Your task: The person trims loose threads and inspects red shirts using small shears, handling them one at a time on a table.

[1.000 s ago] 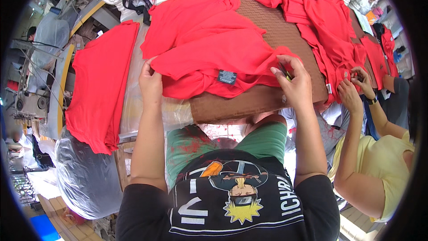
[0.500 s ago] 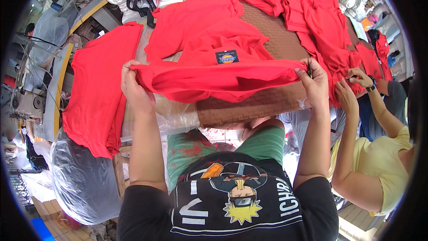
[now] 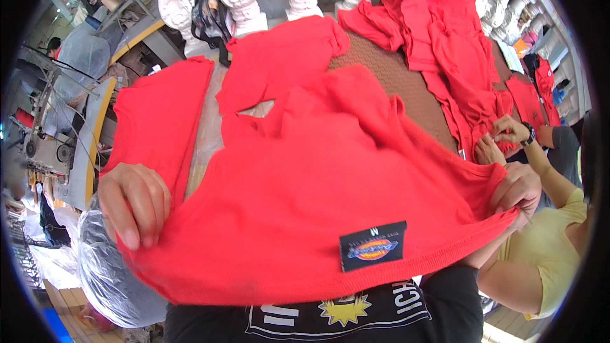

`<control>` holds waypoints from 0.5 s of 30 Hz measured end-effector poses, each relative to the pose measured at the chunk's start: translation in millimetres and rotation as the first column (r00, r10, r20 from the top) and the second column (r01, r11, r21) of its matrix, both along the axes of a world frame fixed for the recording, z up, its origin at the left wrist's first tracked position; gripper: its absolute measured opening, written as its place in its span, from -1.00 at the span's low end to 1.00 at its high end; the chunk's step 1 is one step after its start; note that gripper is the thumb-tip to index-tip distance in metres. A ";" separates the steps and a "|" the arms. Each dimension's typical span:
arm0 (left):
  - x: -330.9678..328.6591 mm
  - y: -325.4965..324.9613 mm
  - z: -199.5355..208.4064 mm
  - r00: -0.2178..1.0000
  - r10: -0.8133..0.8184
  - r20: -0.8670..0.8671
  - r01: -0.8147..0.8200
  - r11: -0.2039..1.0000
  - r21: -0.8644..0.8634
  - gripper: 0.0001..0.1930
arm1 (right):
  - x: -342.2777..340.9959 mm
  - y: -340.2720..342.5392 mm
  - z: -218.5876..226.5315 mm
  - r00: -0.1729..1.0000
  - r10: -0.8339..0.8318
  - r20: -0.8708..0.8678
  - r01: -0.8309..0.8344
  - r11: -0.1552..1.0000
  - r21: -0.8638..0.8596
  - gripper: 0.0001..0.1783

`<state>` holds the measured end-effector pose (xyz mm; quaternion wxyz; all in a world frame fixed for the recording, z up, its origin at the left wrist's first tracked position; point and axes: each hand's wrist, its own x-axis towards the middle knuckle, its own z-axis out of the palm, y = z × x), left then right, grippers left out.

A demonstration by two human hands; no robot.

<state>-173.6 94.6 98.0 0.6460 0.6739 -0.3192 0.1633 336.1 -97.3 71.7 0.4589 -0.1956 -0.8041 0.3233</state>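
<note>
— Since half a second ago the red garment point(image 3: 318, 203) has come up off the brown counter point(image 3: 394, 82) and toward the chest; it was a folded band stretched between the hands, and now it hangs open as a wide sheet with its dark sewn label point(image 3: 373, 246) facing up near the lower hem.

— How are the hands set?

— The left hand point(image 3: 135, 200) is closed over the left edge, fingers curled on top of the cloth. The right hand point(image 3: 520, 189) pinches the right corner tight, drawing the hem taut between them.

— So which step is this?

— Looks like the spread-and-check stage: the piece is lifted clear and opened out, not yet laid down.

— What does the next move call for?

— Probably keeping even tension on both corners and lowering it flat onto the bare counter, clear of the red piece on the left point(image 3: 159, 121) and the red pile point(image 3: 457, 44) at the far right.

— Anyone else nearby?

— A person in a yellow top point(image 3: 546, 248) at the right, whose hands point(image 3: 502, 143) work on another red piece.
</note>
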 end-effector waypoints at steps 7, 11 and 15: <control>48.1 2.0 34.1 0.190 0.982 -0.025 -0.925 0.187 0.332 -0.83 | -20.3 87.8 34.8 0.824 -0.463 0.327 0.509 0.858 -0.069 -0.79; 90.2 45.6 52.2 -0.233 0.927 0.293 -0.953 -0.157 -0.260 -0.81 | 4.5 180.7 23.1 0.350 -0.895 -0.276 0.921 0.382 -0.071 -0.84; 158.3 -48.2 2.4 0.083 0.930 0.359 -0.966 0.164 -0.201 -0.75 | 26.1 127.2 19.3 0.217 -0.829 -0.515 0.915 0.357 -0.188 -0.85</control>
